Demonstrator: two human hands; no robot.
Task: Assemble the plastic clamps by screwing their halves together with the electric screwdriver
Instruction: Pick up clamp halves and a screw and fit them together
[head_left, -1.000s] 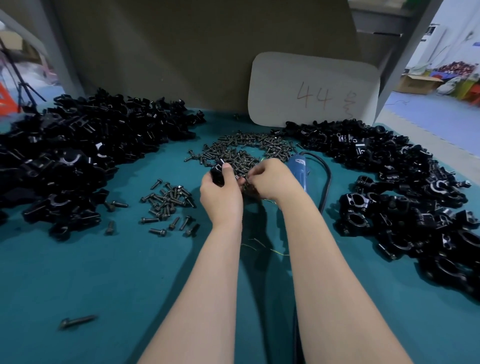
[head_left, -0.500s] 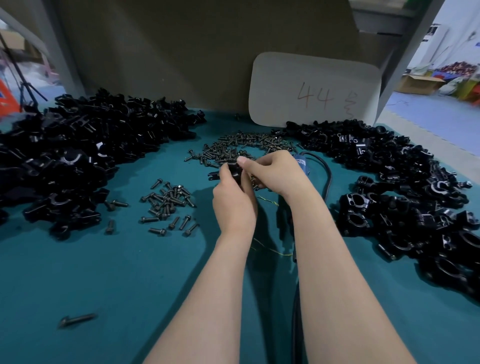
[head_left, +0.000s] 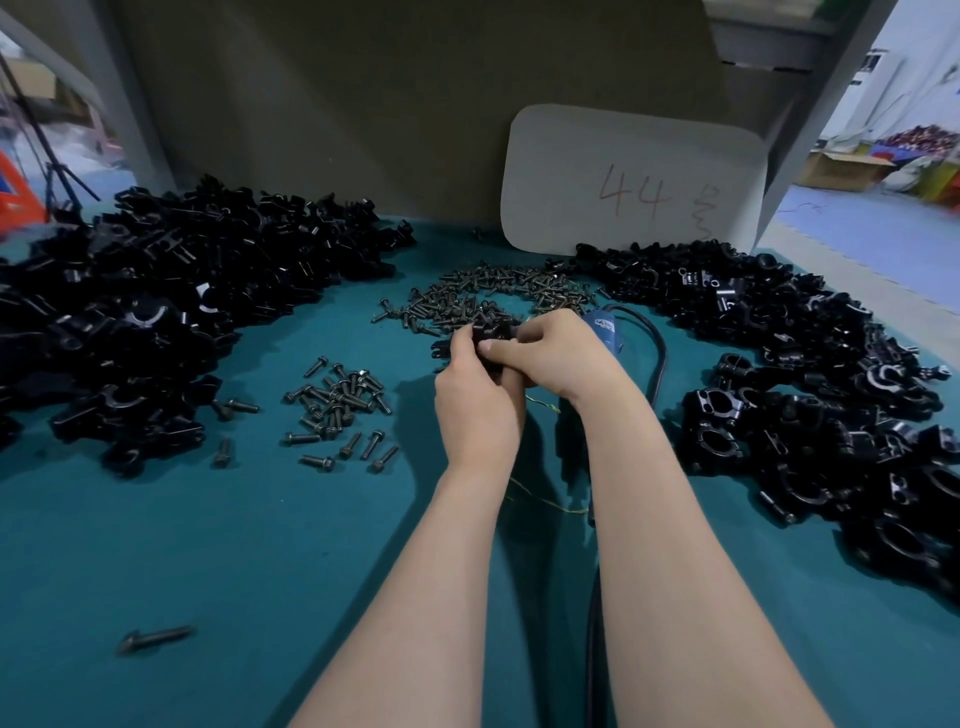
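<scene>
Both forearms reach forward and the hands meet in front of the white board (head_left: 634, 176). Left hand (head_left: 478, 405) grips a black clamp (head_left: 496, 332) from below. Right hand (head_left: 563, 353) pinches it, fingers curled across. Since a second ago the pair has drifted right, covering more of the blue electric screwdriver (head_left: 602, 326), which lies toward the board. Board reads "44", then an illegible scrawl.

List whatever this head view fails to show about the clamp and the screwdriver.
1. The clamp: mostly covered by the left hand and right hand; any seated screw is hidden.
2. The electric screwdriver: only its blue end shows beyond the right hand; its bit is hidden.
3. The left clamp pile: cut by frame edge.
</scene>
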